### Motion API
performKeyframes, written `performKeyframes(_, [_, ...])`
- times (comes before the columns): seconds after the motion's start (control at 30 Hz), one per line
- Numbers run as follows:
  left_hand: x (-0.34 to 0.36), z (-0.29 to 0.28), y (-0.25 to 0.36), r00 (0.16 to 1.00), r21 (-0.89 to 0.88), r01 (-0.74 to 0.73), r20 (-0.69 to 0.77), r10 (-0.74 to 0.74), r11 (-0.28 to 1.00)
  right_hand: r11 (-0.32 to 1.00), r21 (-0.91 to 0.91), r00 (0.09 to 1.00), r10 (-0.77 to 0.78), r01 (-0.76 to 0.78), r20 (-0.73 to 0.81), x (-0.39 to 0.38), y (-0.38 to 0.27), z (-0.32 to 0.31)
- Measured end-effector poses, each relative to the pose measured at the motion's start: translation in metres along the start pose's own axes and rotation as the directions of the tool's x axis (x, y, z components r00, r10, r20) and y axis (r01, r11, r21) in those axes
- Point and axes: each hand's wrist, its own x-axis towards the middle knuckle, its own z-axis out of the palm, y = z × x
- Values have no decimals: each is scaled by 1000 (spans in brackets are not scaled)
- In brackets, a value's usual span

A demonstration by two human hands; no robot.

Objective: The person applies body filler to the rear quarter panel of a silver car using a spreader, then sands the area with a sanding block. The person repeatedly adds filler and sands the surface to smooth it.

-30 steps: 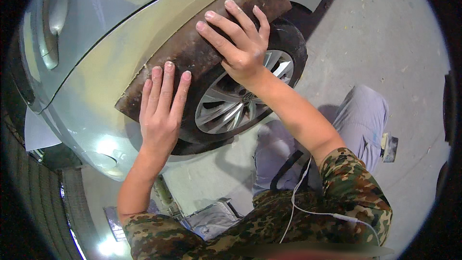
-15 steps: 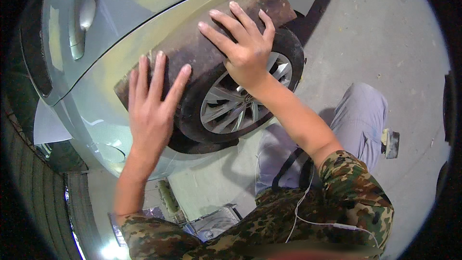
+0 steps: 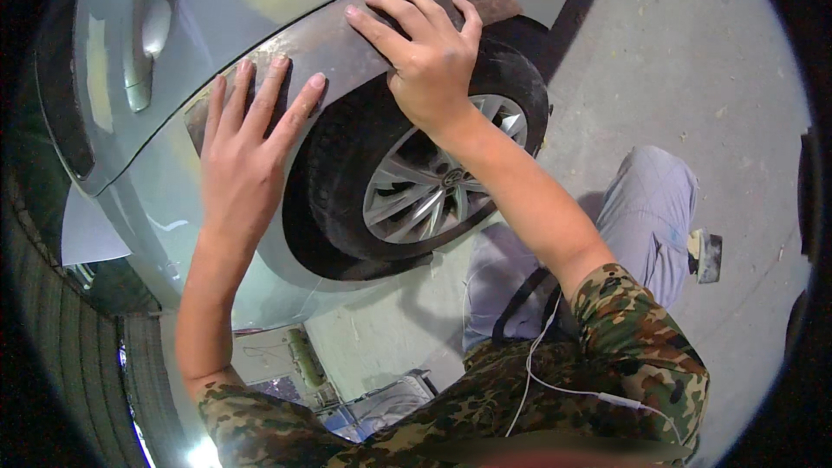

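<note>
A long, worn brown-grey sheet that looks like sandpaper (image 3: 325, 48) lies against the pale car's fender (image 3: 251, 247), over the wheel arch. My left hand (image 3: 243, 152) rests flat on its left part with the fingers spread. Farther right, my right hand (image 3: 433, 61) lies on the sheet, fingers apart and slightly bent. Neither hand is wrapped around anything. The sheet's upper edge runs close to the dark panel gap, and it hides the fender beneath it. Below both hands is the wheel (image 3: 433, 178) with its silver spokes and black tyre.
Above the gap, the door panel (image 3: 217, 26) has yellowish patches and a door handle (image 3: 139, 35). A small sanding block (image 3: 708, 258) sits on the grey floor (image 3: 676, 78) beside my knee (image 3: 650, 199). A white earphone cable (image 3: 563, 394) hangs across my camouflage shirt.
Both hands have slid the sheet up and to the left over the fender, toward the panel gap. More of the tyre and wheel arch now shows beneath it.
</note>
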Motion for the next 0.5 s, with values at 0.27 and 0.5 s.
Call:
performKeyframes(0.27, [-8,15,10,999,-110,45,-15,-47,993,999,40,1000,3,-4,27,-4,1,-1])
performKeyframes(0.5, [-20,23,29,997,-121,79,11,-78,989,998,61,999,-24,21,43,-20,7,-4])
